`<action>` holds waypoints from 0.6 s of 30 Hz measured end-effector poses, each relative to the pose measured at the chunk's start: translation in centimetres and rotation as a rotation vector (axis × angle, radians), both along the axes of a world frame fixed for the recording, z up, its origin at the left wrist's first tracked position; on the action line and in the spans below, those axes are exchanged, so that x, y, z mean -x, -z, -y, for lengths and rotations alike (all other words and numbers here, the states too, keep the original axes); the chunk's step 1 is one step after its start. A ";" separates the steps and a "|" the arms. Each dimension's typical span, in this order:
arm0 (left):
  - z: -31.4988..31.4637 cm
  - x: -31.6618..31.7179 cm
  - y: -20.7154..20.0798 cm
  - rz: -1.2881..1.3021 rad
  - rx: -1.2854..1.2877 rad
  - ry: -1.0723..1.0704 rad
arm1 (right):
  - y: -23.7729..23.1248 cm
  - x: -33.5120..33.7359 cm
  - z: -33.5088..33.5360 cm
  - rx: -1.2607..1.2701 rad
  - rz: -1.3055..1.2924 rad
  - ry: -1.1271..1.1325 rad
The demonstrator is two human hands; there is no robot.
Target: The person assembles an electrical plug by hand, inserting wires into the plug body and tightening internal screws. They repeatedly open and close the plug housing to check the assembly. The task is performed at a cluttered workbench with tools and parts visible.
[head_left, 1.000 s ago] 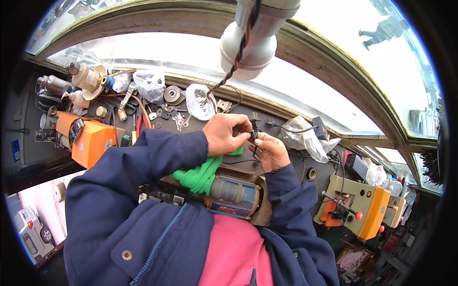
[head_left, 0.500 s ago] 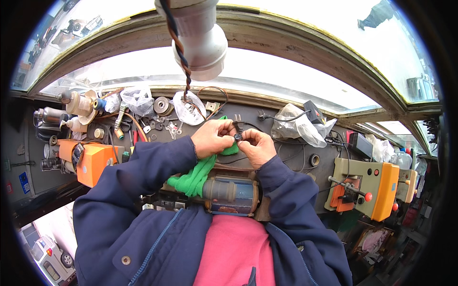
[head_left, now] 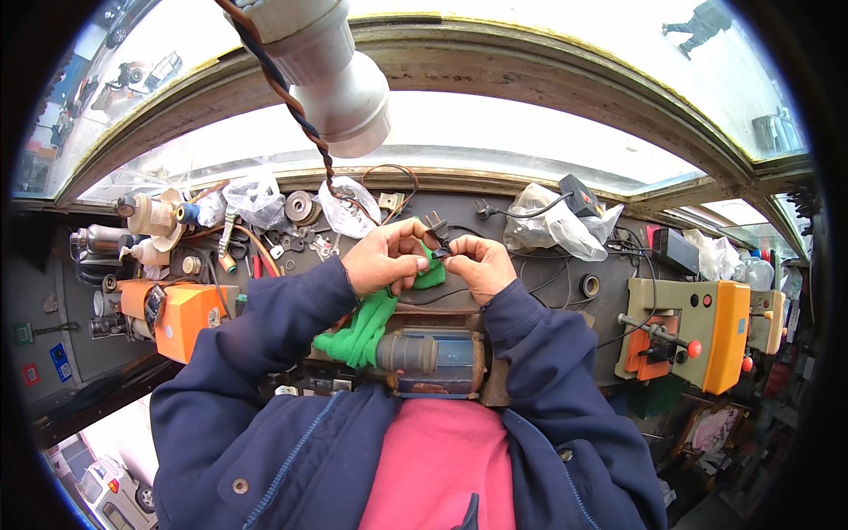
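A black two-pin power plug (head_left: pixel 437 230) is held up over the bench, its metal prongs pointing away from me. My left hand (head_left: pixel 382 257) is closed on it, pinching its left side between thumb and fingers. From the other side, my right hand (head_left: pixel 482 269) pinches the lower end of the plug, where its cord begins. Fingers cover part of the plug. Below the left hand a green cloth (head_left: pixel 358 333) drapes over the left end of a blue and grey motor (head_left: pixel 437 362), which sits close to my body.
Loose keys and small parts (head_left: pixel 305 238) lie at the back left beside plastic bags (head_left: pixel 256 201). An orange machine (head_left: pixel 184 320) stands left, a beige and orange one (head_left: pixel 693 331) right. Another black plug (head_left: pixel 484 210) lies near a bag (head_left: pixel 558 223). A white lamp holder (head_left: pixel 340 97) hangs overhead.
The plug has tilted slightly to the left between my fingers, and my left fingers have shifted on it. My view has moved a little, so the lamp holder appears farther left.
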State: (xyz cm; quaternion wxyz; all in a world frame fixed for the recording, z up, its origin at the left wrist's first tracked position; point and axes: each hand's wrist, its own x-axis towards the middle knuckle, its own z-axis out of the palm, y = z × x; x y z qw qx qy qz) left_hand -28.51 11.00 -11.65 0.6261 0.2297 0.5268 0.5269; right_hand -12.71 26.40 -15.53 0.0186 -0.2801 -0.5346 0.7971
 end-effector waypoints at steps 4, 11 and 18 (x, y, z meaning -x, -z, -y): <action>-0.1 -0.5 0.0 -0.080 -0.029 -0.033 | 0.4 -0.1 -0.4 0.049 -0.018 -0.004; -0.4 -0.9 -0.9 -0.493 -0.065 -0.026 | 0.8 0.0 -0.3 0.055 -0.035 -0.033; -0.1 -0.7 -1.0 -0.428 -0.123 0.054 | 0.6 0.3 -0.2 -0.078 0.034 0.000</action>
